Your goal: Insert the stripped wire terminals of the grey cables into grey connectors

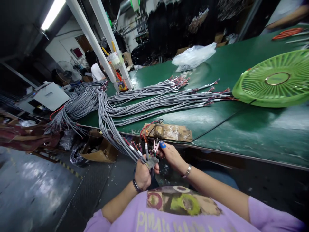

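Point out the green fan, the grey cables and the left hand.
Green fan (pixel 277 78), head view: its hub.
Grey cables (pixel 104 111), head view: their grey outer sheathing.
Left hand (pixel 142 174), head view: the hand's middle.

On my side, the green table (pixel 241 145) carries long gray cables (pixel 154 103), some drooping over its edge. A crumpled plastic bag (pixel 194 56), green fan (pixel 277 78), orange-handled tool (pixel 287 33) and taped cardboard (pixel 178 132) lie on it too.

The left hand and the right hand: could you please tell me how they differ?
The left hand grips grey cables; the right hand is at a pinkish clip, its exact grip unclear. The left wears a dark bracelet, the right a silvery band. Both are close to coloured wire ends.
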The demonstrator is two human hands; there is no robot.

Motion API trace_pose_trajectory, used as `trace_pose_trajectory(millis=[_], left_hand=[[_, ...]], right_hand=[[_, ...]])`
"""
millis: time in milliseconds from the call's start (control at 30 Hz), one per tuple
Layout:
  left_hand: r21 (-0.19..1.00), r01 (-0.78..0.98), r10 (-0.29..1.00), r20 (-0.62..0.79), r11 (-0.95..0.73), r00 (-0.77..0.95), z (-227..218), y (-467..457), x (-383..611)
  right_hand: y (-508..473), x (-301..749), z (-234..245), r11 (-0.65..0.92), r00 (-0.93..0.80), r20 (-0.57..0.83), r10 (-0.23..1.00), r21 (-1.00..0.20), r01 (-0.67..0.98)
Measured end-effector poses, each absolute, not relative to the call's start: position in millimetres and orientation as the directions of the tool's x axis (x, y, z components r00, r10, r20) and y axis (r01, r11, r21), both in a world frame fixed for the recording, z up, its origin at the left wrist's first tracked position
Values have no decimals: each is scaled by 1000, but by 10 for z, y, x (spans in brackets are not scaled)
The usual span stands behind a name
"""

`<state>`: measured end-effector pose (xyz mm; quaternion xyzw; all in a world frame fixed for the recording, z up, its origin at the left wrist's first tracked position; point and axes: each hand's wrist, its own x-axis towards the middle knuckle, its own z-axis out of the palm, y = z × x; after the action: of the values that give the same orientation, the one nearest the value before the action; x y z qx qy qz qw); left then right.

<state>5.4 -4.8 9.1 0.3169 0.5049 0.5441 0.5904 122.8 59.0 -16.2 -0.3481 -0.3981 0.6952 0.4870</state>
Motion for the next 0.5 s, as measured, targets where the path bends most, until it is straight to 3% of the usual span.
trace_pose_trajectory(millis=[133,233,500], left_hand=[[926,-315,960,-256,211,-111,36,-35,54],[922,-321,958,-262,214,-114,14,-40,54],[928,-307,960,-257,213,-108,-13,-73,41]], right_hand=[[626,1181,-214,-447,-443,-195,875,-676,-586],[648,1134,-212,-511,-465,-234,854,-541,-668],[645,1082,-187,-498,-423,-264,867,-486,-718]])
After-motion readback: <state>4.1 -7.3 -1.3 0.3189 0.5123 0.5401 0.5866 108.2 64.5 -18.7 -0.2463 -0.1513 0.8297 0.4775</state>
